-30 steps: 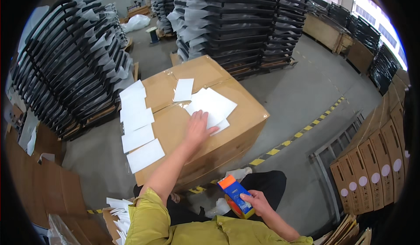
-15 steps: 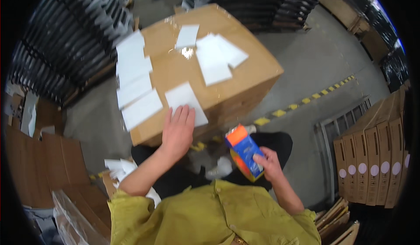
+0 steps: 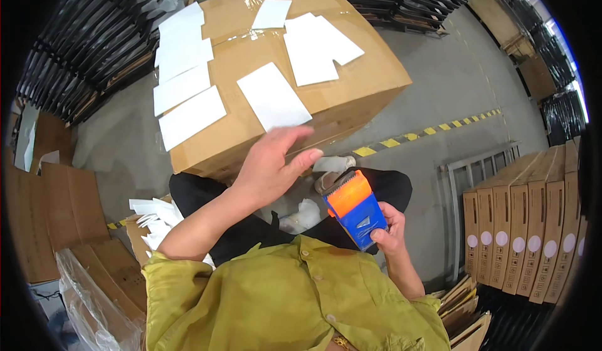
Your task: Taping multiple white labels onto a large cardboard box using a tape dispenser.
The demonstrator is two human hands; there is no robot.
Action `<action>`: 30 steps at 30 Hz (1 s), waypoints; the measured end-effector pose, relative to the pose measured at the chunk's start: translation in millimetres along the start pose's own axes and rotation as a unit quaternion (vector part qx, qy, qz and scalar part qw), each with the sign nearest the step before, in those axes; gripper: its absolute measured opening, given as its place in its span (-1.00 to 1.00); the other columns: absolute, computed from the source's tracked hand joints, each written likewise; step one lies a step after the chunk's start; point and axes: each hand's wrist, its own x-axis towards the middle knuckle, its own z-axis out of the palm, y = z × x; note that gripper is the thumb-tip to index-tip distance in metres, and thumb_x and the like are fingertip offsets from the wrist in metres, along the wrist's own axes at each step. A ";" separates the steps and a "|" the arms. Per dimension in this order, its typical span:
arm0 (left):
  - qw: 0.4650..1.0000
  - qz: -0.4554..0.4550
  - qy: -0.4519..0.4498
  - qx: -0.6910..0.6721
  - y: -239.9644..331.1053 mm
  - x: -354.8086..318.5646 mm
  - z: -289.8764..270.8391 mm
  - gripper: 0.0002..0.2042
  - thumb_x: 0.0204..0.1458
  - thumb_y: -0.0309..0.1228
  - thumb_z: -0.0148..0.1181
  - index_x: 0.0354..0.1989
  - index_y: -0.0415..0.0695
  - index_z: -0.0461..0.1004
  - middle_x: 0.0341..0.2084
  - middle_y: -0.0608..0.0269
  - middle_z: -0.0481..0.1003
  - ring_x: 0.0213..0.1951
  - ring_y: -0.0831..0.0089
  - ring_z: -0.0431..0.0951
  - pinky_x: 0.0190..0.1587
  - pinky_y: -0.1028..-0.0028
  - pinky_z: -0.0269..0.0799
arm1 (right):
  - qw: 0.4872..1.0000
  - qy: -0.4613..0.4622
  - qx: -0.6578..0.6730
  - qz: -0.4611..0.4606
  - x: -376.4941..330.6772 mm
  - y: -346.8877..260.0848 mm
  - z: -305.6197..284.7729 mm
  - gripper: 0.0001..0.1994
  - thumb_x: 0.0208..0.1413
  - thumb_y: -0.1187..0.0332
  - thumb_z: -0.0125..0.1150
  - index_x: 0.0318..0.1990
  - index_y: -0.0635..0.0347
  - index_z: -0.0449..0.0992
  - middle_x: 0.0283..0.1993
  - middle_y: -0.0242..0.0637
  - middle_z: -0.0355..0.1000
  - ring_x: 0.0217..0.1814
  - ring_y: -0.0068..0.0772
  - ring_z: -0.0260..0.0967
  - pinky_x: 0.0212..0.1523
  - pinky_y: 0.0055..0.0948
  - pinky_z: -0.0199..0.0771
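My right hand [image 3: 389, 228] grips a blue and orange tape dispenser [image 3: 359, 216], its toothed dark edge tilted up and away from me. In front of me, my left hand [image 3: 268, 166] hovers just off the near edge of a large cardboard box [image 3: 226, 56], thumb and fingers apart and nothing between them. Right past the fingertips, a white sheet [image 3: 271, 94] lies at the box's front edge. A column of white sheets [image 3: 191, 109] runs along the left side of the box top. Several more overlapping sheets [image 3: 310, 53] and a single small sheet [image 3: 271, 13] lie farther back.
Upright flat cartons [image 3: 517, 225] stand in a row at right, beside a grey metal rack [image 3: 461, 181]. White scraps [image 3: 157, 219] fill a small box at my left. Folded cardboard [image 3: 69, 207] leans farther left. Black stacked frames [image 3: 94, 43] rise behind. Yellow-black tape [image 3: 429, 131] marks the floor.
My left hand has drawn back off the white sheet toward me, thumb spreading. The tape dispenser has turned in my right hand, bringing its toothed edge into view. The head view has tilted down.
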 end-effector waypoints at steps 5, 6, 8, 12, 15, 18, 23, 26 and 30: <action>0.822 -0.256 -0.270 -0.430 5.0 -5.1 -0.6 -0.73 -0.01 -0.30 0.12 -0.20 -0.22 0.40 -0.36 0.35 0.44 -0.39 0.67 0.36 -0.35 0.65 0.28 | 0.998 -0.037 -0.044 -0.011 3.8 -5.7 3.0 -0.47 -0.26 0.29 0.34 -0.14 0.45 0.32 -0.25 -0.21 0.42 -0.24 -0.53 0.37 -0.19 -0.59 0.34; 0.821 -0.258 -0.268 -0.432 4.5 -5.8 -0.9 -0.73 -0.01 -0.30 0.12 -0.20 -0.22 0.40 -0.36 0.35 0.44 -0.39 0.67 0.36 -0.35 0.65 0.28 | 0.997 -0.045 -0.059 -0.021 4.8 -5.4 2.7 -0.46 -0.27 0.30 0.34 -0.14 0.45 0.31 -0.26 -0.21 0.42 -0.26 -0.54 0.37 -0.20 -0.59 0.35; 0.780 -0.254 -0.299 -0.487 3.9 -7.6 -1.9 -0.75 -0.03 -0.31 0.14 -0.25 -0.21 0.41 -0.41 0.36 0.44 -0.43 0.65 0.36 -0.36 0.64 0.28 | 0.995 -0.055 -0.075 -0.027 7.4 -5.0 1.8 -0.46 -0.28 0.31 0.35 -0.13 0.46 0.31 -0.27 -0.21 0.42 -0.27 -0.54 0.37 -0.21 -0.60 0.35; 0.758 -0.265 -0.271 -0.531 -0.7 -16.5 -1.7 -0.78 -0.06 -0.29 0.17 -0.32 -0.17 0.44 -0.46 0.43 0.43 -0.43 0.67 0.33 -0.39 0.66 0.23 | 0.988 -0.088 -0.109 -0.065 12.9 -3.6 1.9 -0.47 -0.28 0.33 0.36 -0.14 0.48 0.32 -0.33 -0.21 0.43 -0.33 -0.57 0.37 -0.27 -0.63 0.35; 0.765 -0.277 -0.251 -0.524 1.0 -18.3 -3.8 -0.79 -0.04 -0.29 0.16 -0.35 -0.18 0.44 -0.49 0.41 0.41 -0.45 0.66 0.32 -0.38 0.64 0.24 | 0.984 -0.099 -0.123 -0.081 16.1 -2.6 4.0 -0.48 -0.28 0.35 0.35 -0.15 0.48 0.32 -0.35 -0.21 0.43 -0.35 -0.58 0.37 -0.30 -0.64 0.35; 0.799 -0.271 -0.213 -0.493 4.1 -18.3 -9.7 -0.79 -0.03 -0.30 0.15 -0.37 -0.21 0.45 -0.51 0.41 0.39 -0.47 0.66 0.31 -0.36 0.64 0.25 | 0.984 -0.106 -0.118 -0.085 17.3 -3.7 7.9 -0.50 -0.27 0.36 0.34 -0.15 0.48 0.32 -0.35 -0.21 0.43 -0.35 -0.58 0.37 -0.30 -0.64 0.35; 0.883 -0.230 -0.185 -0.364 2.4 -13.9 -16.9 -0.83 0.02 -0.40 0.08 -0.35 -0.26 0.49 -0.53 0.39 0.45 -0.49 0.69 0.35 -0.39 0.66 0.31 | 0.985 -0.104 -0.128 -0.059 19.0 -8.9 15.5 -0.52 -0.24 0.39 0.32 -0.14 0.47 0.31 -0.33 -0.21 0.43 -0.33 -0.57 0.37 -0.28 -0.62 0.35; 0.950 -0.154 -0.135 -0.235 -1.5 -11.4 -18.2 -0.85 -0.01 -0.42 0.10 -0.38 -0.26 0.50 -0.59 0.34 0.46 -0.51 0.70 0.39 -0.44 0.65 0.35 | 0.991 -0.074 -0.109 -0.024 18.6 -15.7 29.6 -0.54 -0.21 0.40 0.29 -0.13 0.46 0.31 -0.31 -0.21 0.43 -0.31 -0.56 0.37 -0.27 -0.62 0.35; 0.964 -0.148 -0.095 -0.199 -4.8 -0.9 -30.0 -0.86 -0.03 -0.42 0.12 -0.40 -0.25 0.51 -0.61 0.33 0.46 -0.56 0.70 0.39 -0.51 0.65 0.33 | 0.993 -0.057 -0.105 0.006 14.3 -26.6 35.3 -0.56 -0.15 0.39 0.24 -0.11 0.44 0.30 -0.29 -0.22 0.43 -0.29 -0.57 0.37 -0.26 -0.62 0.35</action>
